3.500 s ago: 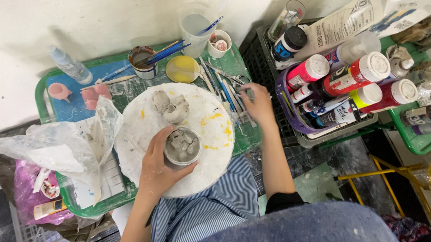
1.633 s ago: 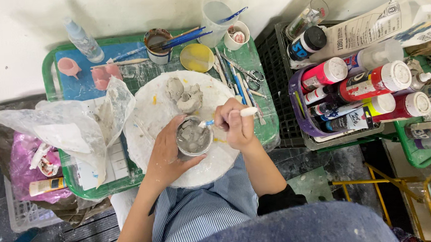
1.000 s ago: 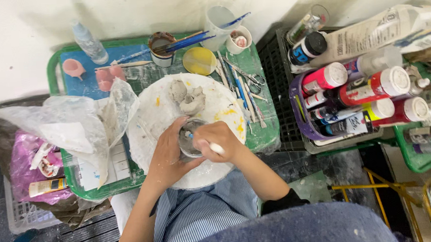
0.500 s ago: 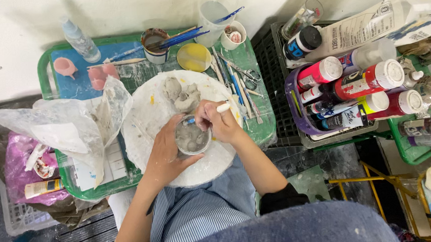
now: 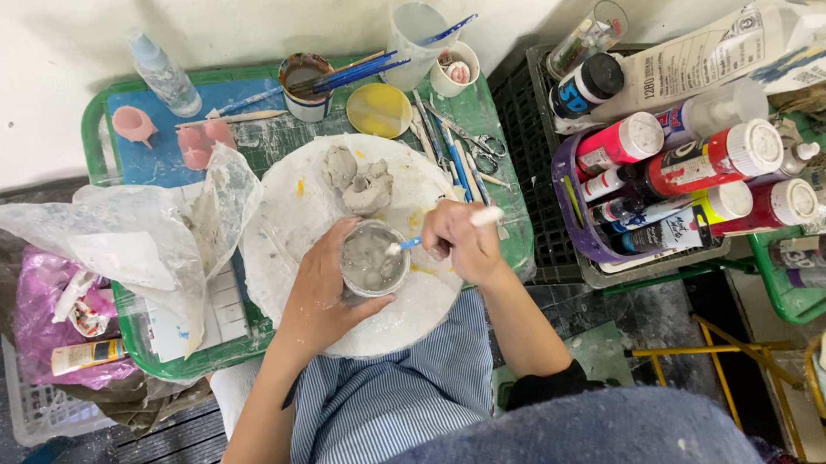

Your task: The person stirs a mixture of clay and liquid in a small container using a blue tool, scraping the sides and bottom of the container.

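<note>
Though your fingers hide much of its wall, the small cup (image 5: 374, 259) of grey slurry sits on the white round board (image 5: 283, 221), your left hand (image 5: 321, 295) wrapped around it. Your right hand (image 5: 461, 243) pinches a paintbrush (image 5: 442, 232), tip dipped into the cup.
</note>
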